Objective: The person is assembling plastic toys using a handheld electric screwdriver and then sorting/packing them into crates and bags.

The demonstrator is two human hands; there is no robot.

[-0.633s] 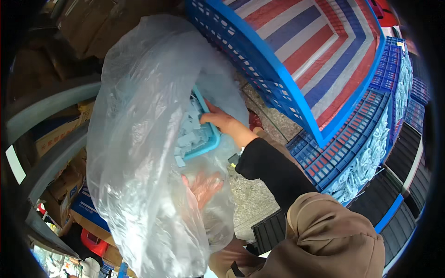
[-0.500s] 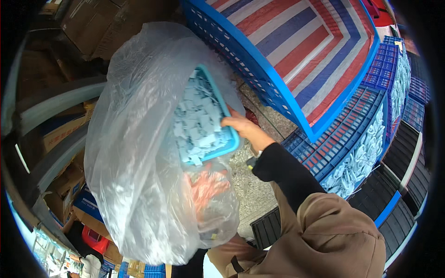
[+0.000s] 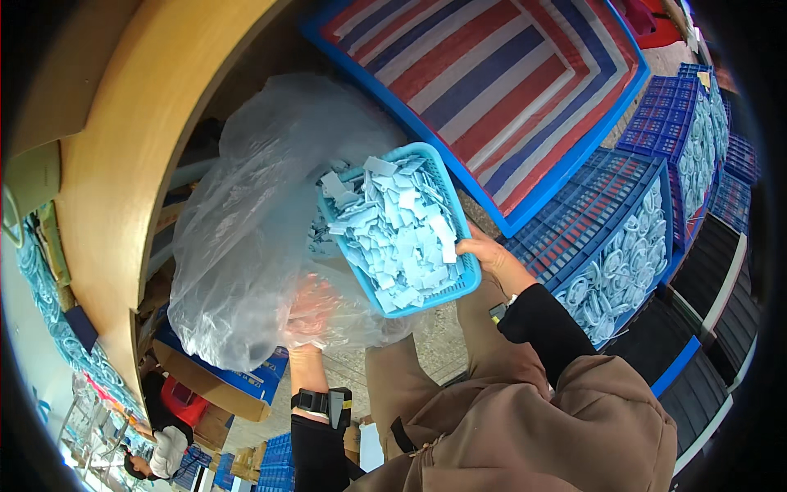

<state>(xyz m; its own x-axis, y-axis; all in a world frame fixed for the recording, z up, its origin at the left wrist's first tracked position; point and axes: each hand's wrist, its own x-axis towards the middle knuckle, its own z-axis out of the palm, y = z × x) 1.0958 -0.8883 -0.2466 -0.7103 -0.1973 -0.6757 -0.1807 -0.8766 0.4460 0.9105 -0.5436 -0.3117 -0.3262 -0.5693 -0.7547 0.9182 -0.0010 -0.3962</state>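
A light-blue plastic basket [image 3: 469,283] is heaped with small pale-blue flat pieces [image 3: 398,230]. Its near right corner is in the grip of my right hand [image 3: 494,258], fingers at the rim. Just left of the basket, and partly under it, hangs a large clear plastic bag [image 3: 238,246]. More pale-blue pieces show at the bag's mouth beside the basket's left side. My left hand [image 3: 308,312] shows only dimly through the plastic near the bag's lower part, its wrist coming out below; the fingers are too blurred to read.
A big blue crate [image 3: 510,225] lined with striped red, white and blue sheet stands ahead. To the right are stacked blue crates [image 3: 598,213] with pale-blue looped pieces [image 3: 619,266]. A wooden table edge [image 3: 123,139] curves along the left. A person [image 3: 168,451] sits at the far lower left.
The basket has come out of the bag, moving right and nearer, in my right hand. The bag has sunk lower, and my left hand has shifted left with its plastic. The wooden edge has come into view.
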